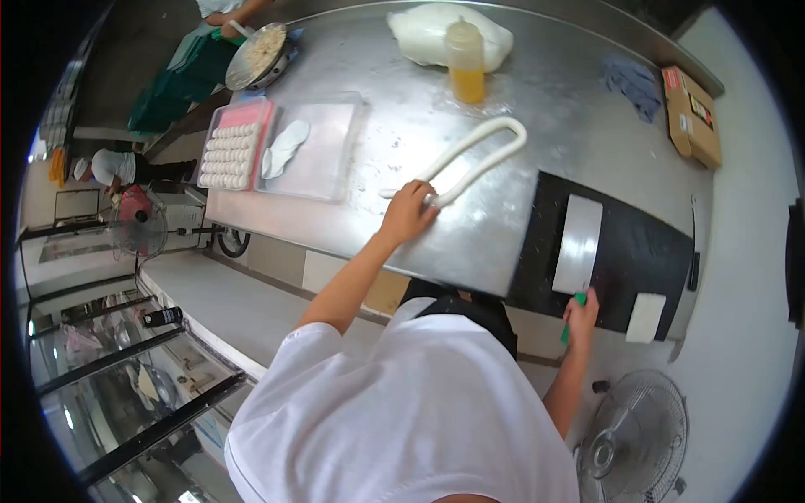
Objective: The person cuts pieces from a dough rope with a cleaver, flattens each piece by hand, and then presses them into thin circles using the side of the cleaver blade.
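On the steel table lies a long rope of white dough (490, 159), bent into a loop. My left hand (411, 212) has its fingers closed around the rope near its lower ends; exactly how the strands run under the palm is hidden. Farther right, my right hand (580, 317) grips the green handle of a cleaver (579, 245). The cleaver's wide, shiny blade lies over a black board (620, 226) and points away from me. A white rectangular piece (646, 318) rests at the board's near right corner.
Left on the steel table (386, 109) sit a tray of dough balls (231, 157) and a clear tray (323, 151). A bowl of filling (264, 52), oil bottle (466, 67), wrapped white mass (415, 33), cloth (633, 86) and carton (690, 117) line the back. Other people are left.
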The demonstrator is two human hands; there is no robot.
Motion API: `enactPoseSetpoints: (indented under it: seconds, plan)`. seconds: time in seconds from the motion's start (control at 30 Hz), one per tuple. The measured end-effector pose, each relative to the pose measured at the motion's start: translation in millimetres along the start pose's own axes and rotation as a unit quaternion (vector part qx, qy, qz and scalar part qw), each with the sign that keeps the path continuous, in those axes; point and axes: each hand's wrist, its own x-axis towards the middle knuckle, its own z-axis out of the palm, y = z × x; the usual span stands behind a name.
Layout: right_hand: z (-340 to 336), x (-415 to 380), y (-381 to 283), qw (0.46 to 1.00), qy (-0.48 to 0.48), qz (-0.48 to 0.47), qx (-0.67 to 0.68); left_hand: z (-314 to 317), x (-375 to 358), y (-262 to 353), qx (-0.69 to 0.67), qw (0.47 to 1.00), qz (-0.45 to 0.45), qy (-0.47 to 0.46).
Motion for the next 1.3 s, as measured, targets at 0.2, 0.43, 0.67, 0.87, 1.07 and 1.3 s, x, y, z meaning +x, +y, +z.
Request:
enactPoseSetpoints:
  seconds: [0.2,0.43,0.67,0.87,1.07,1.3]
  plan:
    - [85.9,-71.8,-13.8,0.989,0.056,0.019,0.137,-42.7,-49.2,-95.0,0.033,0.837,-0.293,0.461]
    - [156.0,-86.9,-26.0,0.994,0.072,0.001,0.086,-58.1,-1.0,-207.2,-0.220,0.760,-0.439,0.425]
    - [204.2,-107.7,-64.7,0.993,0.099,-0.003,0.056,-86.1,152.9,-232.2,-0.401,0.679,-0.454,0.415]
    - [217.7,-132.8,-52.2,0.989,0.115,0.035,0.087,-114.3,230.3,-276.5,-0.426,0.692,-0.452,0.369]
    - [216.4,-137.4,-61.2,0.982,0.127,0.079,0.117,-64.6,198.3,-254.9,-0.230,0.843,-0.293,0.387]
    - [193.8,-123.4,-91.4,0.972,0.089,-0.116,-0.184,-11.4,25.6,-46.0,-0.121,0.983,0.140,-0.024]
